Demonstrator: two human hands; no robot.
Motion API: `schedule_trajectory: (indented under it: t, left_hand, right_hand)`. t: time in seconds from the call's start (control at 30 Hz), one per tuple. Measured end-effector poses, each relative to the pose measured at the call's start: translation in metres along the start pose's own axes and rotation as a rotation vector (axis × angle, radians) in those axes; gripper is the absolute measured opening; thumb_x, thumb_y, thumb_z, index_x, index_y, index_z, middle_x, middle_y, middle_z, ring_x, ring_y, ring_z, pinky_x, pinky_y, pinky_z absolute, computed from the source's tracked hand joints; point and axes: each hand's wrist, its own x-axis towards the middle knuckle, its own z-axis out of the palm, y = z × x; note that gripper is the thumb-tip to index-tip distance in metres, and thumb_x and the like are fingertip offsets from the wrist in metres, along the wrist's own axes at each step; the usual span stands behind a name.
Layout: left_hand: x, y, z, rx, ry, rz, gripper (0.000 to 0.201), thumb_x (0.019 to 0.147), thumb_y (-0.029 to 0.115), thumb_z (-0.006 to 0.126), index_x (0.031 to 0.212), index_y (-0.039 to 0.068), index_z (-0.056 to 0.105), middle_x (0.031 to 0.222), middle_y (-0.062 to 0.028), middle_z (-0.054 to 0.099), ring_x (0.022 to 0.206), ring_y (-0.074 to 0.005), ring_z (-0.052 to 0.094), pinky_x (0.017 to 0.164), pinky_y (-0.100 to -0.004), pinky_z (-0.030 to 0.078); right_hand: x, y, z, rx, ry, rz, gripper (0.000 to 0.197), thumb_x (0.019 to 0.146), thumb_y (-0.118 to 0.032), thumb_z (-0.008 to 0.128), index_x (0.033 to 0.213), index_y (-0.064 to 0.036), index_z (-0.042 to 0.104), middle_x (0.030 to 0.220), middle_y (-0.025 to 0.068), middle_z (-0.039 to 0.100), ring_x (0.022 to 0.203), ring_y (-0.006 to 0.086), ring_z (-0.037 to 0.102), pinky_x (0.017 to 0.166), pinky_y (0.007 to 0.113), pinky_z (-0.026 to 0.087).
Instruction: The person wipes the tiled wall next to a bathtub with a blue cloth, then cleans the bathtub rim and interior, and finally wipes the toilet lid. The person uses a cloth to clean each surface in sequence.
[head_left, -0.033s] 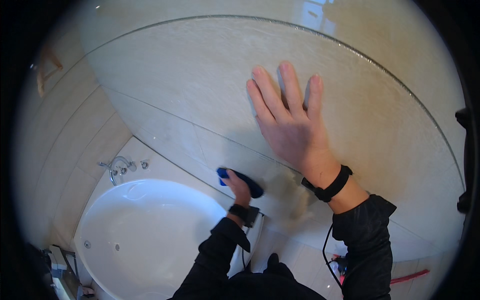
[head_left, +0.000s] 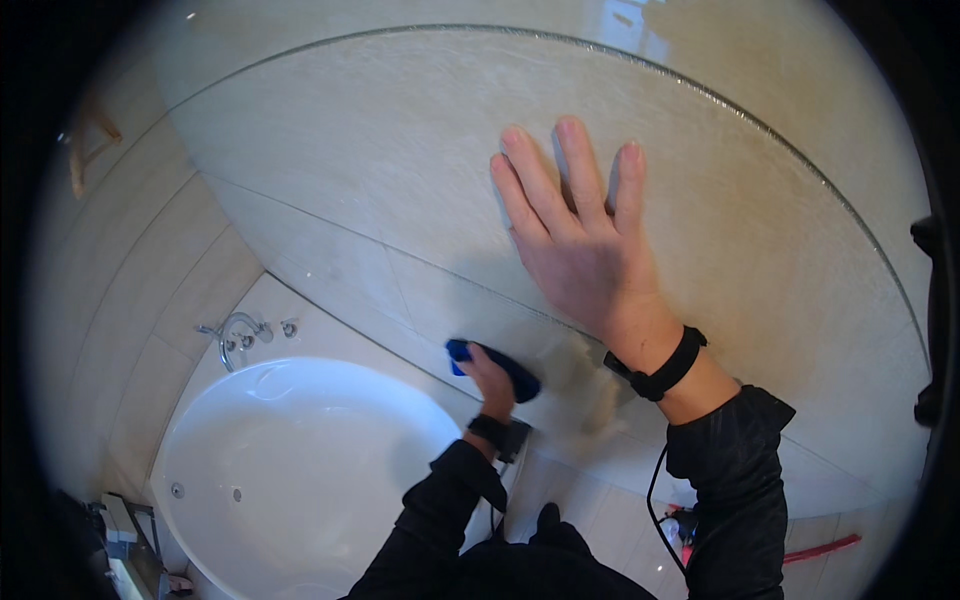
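Note:
My left hand (head_left: 488, 381) is closed round an oblong dark-blue scrubber (head_left: 515, 378) with a brighter blue end. It lies against the lower part of the beige tiled wall (head_left: 400, 170), just beyond the bathtub's rim; its underside is hidden. Higher up and to the right, my right hand (head_left: 585, 240) presses flat on the same wall, fingers spread, holding nothing; its thumb cannot be seen. Both wrists wear black straps, and a dark, box-shaped piece sits at the left one.
A white oval bathtub (head_left: 300, 480) fills the lower left, with a chrome tap (head_left: 235, 330) at its far corner. A wooden stool-like frame (head_left: 95, 135) stands at the upper left. My shoe (head_left: 548, 515) and a red strip (head_left: 822, 549) are on the floor.
My left hand has shifted a little to the right and slightly nearer, along the wall, with the blue scrubber in it. The right hand has hardly moved.

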Motion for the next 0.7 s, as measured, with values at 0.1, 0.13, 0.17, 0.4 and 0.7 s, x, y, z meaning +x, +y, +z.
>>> schedule_trajectory:
  t: [0.1, 0.13, 0.17, 0.4, 0.7]
  left_hand:
    - [-0.078, -0.006, -0.002, -0.006, -0.291, -0.001, 0.081, 0.112, 0.029, 0.054, 0.166, -0.010, 0.009, 0.161, -0.0271, 0.036, 0.143, -0.0359, 0.041, 0.126, -0.0429, 0.024]
    - [-0.145, 0.034, 0.026, 0.025, -0.382, -0.040, 0.089, 0.108, 0.020, 0.058, 0.168, -0.008, -0.002, 0.170, -0.0291, 0.024, 0.155, -0.0392, 0.030, 0.131, -0.0421, 0.017]
    - [-0.155, 0.044, 0.020, 0.137, -0.477, 0.213, 0.092, 0.103, 0.012, 0.059, 0.168, -0.007, -0.002, 0.174, -0.0324, 0.014, 0.163, -0.0439, 0.015, 0.133, -0.0450, 0.008]
    - [-0.068, 0.089, 0.032, 0.471, -0.463, 1.403, 0.088, 0.086, 0.021, 0.079, 0.163, 0.002, 0.041, 0.173, -0.0289, 0.028, 0.158, -0.0607, 0.019, 0.125, -0.0733, 0.020]
    - [0.068, 0.043, -0.010, -0.099, -0.198, 0.412, 0.068, 0.115, 0.039, 0.047, 0.168, 0.001, 0.026, 0.166, -0.0196, 0.039, 0.148, -0.0316, 0.043, 0.126, -0.0421, 0.031]
  right_hand:
    - [0.000, -0.002, 0.009, -0.006, 0.047, 0.020, 0.050, 0.093, -0.029, 0.070, 0.142, -0.0203, 0.063, 0.161, 0.0003, 0.052, 0.150, 0.0361, 0.045, 0.123, 0.069, 0.025]
    - [-0.022, 0.009, 0.020, -0.043, 0.010, -0.007, 0.051, 0.093, -0.028, 0.070, 0.142, -0.0206, 0.062, 0.161, 0.0000, 0.051, 0.151, 0.0361, 0.045, 0.124, 0.069, 0.024]
    - [-0.018, 0.006, 0.020, -0.027, 0.027, 0.007, 0.052, 0.092, -0.028, 0.071, 0.143, -0.0210, 0.061, 0.162, -0.0003, 0.051, 0.151, 0.0361, 0.044, 0.124, 0.069, 0.023]
    - [-0.013, 0.000, 0.016, -0.028, 0.028, 0.014, 0.071, 0.084, -0.025, 0.076, 0.151, -0.0226, 0.054, 0.164, -0.0013, 0.048, 0.158, 0.0374, 0.036, 0.129, 0.070, 0.011]
    - [-0.021, 0.000, -0.005, -0.092, -0.113, 0.012, 0.072, 0.081, -0.029, 0.077, 0.151, -0.0216, 0.061, 0.161, 0.0013, 0.052, 0.156, 0.0425, 0.038, 0.130, 0.067, 0.005]
